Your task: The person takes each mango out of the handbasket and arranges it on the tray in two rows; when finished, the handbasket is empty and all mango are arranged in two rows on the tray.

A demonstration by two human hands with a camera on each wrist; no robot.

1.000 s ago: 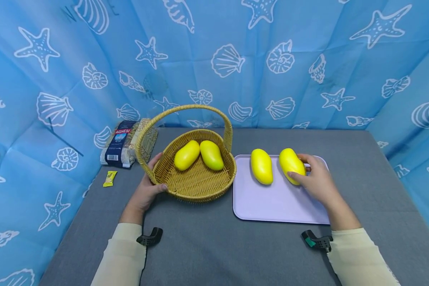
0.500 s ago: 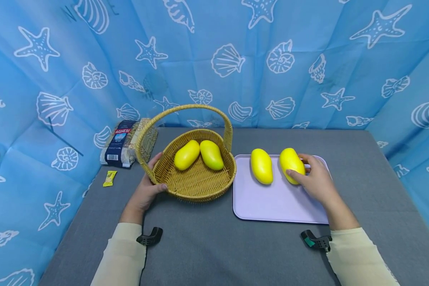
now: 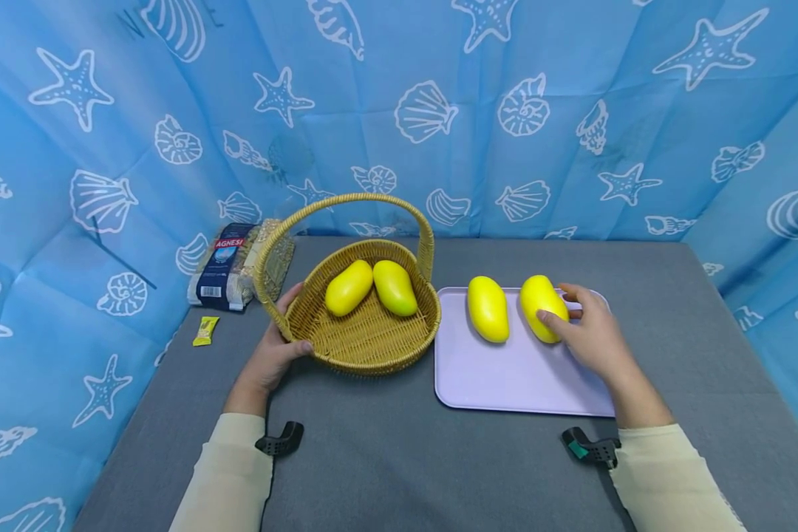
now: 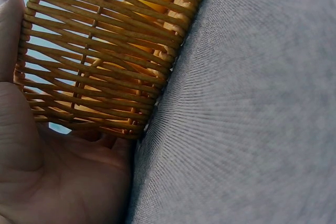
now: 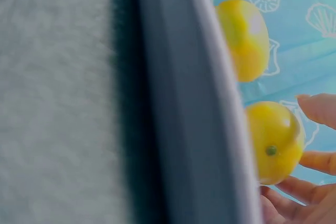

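A wicker basket (image 3: 372,355) with a tall arched handle stands left of centre, holding two yellow mangoes (image 3: 349,288), one tinged green. My left hand (image 3: 273,355) grips its left side, thumb over the rim; in the left wrist view the palm lies against the woven wall (image 4: 100,51). On a lilac tray (image 3: 512,380) to the right lie two more yellow mangoes, the left one (image 3: 488,310) apart from my hands. Around the right-hand mango (image 3: 539,299) my right hand (image 3: 592,332) is spread. The right wrist view shows the thumb (image 5: 317,109) off this mango (image 5: 275,142), other fingers right beside it.
A bag of Agnesi pasta (image 3: 222,270) lies at the back left, behind the basket handle. In front of it is a small yellow wrapped candy (image 3: 205,331). A blue seashell-print curtain (image 3: 465,177) hangs behind the grey table (image 3: 412,465).
My right hand's fingers have loosened slightly and shifted a little to the right of the mango. The left hand, basket and mangoes stay where they were.
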